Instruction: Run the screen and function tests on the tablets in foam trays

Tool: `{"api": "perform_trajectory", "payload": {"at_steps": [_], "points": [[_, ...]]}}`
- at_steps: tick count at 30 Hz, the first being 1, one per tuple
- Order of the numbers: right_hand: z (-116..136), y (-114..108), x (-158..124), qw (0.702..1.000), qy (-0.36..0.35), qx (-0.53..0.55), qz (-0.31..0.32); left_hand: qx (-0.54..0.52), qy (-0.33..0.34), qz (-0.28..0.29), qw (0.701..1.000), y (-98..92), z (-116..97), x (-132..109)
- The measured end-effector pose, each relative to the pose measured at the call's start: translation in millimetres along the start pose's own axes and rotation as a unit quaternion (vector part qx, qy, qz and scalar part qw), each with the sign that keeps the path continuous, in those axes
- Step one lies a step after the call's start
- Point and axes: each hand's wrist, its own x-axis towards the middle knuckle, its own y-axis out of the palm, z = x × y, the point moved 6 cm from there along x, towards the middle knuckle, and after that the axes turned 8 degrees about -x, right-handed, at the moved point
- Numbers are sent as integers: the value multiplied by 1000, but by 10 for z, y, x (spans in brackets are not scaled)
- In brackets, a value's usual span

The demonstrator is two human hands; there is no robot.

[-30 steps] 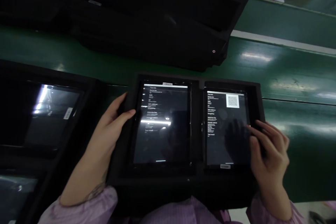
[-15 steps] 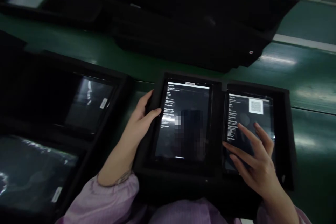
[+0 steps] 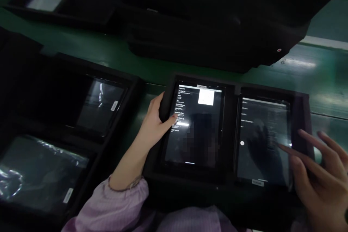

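The left hand (image 3: pixel 153 125) grips the edge of the left tablet (image 3: pixel 194 145), fingers curled round its upper left side and thumb lying across the screen. The right hand (image 3: pixel 320 185) is open, fingers spread wide, at the lower right of the frame. Its pointing finger (image 3: pixel 284 148) reaches over the right tablet (image 3: pixel 262 141); I cannot tell whether it touches the glass. Both tablets sit side by side in a black tray (image 3: pixel 190 185), low and right of centre, on the green worktop (image 3: pixel 328 76). The left screen shows lines of text and a white square code (image 3: pixel 206 97). More black trays (image 3: pixel 108 76) lie at the left and top of the frame.
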Motion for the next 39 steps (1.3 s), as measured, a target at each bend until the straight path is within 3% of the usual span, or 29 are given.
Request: {"api": "perform_trajectory", "payload": {"at_steps": [3,7,13,20,27,30,35,37,39], "points": [[-17,-105,157,1000,13,-6,-6,2,2,7,1000,24,-46,4],[-62,-126,358,999,-5,-14,-34,-125,-59,-36,990,22,-40,52],[-157,142,452,999,-15,6,-31,-177,-61,-64,980,65,-125,317],[-284,249,406,998,11,29,-56,-157,-66,-58,984,90,-133,459],[-357,287,382,995,67,72,-36,-40,6,-8,999,73,-140,488],[-336,283,410,994,64,82,-43,-54,-2,1,999,88,-149,476],[-308,290,409,994,54,81,-46,-135,-35,-30,990,109,-69,469],[-337,276,394,993,68,89,-39,-165,-23,-76,983,15,-74,501],[-389,270,436,990,86,109,-20,-193,10,-141,971,-194,-151,572]]}}
